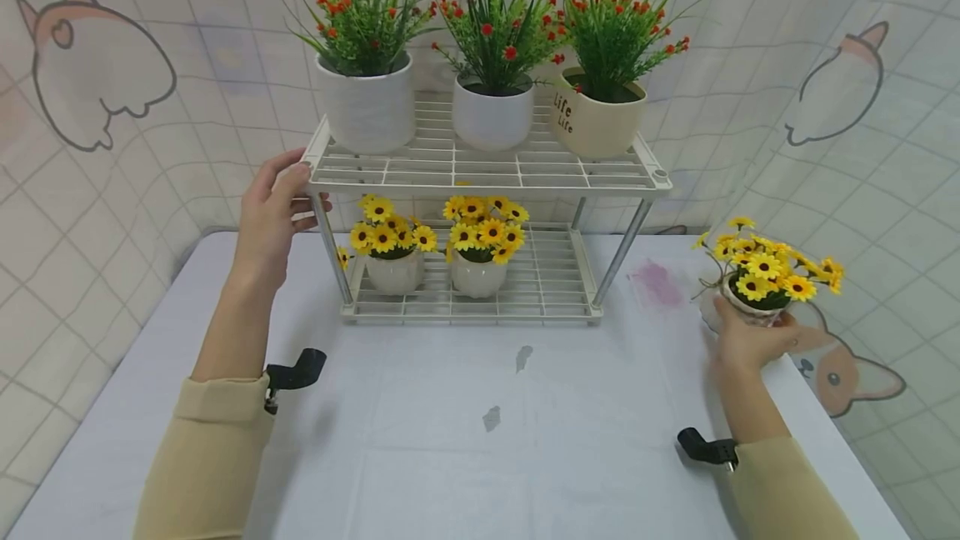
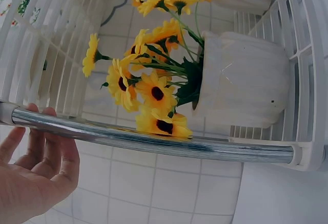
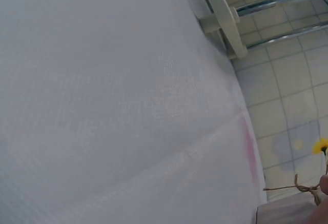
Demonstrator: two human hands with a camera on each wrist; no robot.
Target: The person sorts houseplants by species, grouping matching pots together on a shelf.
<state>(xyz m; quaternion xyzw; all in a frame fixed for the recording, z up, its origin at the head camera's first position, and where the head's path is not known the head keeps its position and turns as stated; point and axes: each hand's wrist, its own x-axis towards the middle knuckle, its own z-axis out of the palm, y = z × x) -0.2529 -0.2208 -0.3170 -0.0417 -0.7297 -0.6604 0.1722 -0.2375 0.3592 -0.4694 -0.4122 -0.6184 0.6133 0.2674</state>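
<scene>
My left hand (image 1: 270,215) grips the upper left corner of a white two-tier shelf rack (image 1: 480,188). In the left wrist view, its fingers (image 2: 43,155) bend behind the chrome post (image 2: 154,141) near the upper shelf. Over at the table's right side, my right hand (image 1: 746,340) holds a small potted yellow flower plant (image 1: 765,273) by its pot. A twine bow (image 3: 306,188) on that pot shows at the edge of the right wrist view, where most of the hand is out of frame. Two potted yellow flower plants (image 1: 393,269) (image 1: 480,273) stand on the lower shelf.
On the upper shelf stand three larger pots (image 1: 367,111) (image 1: 493,115) (image 1: 600,119) with red flowers and grass. A white cloth (image 1: 420,440) with grey and pink marks covers the table. Behind hangs a tile-patterned curtain (image 1: 225,65) with cartoon animals.
</scene>
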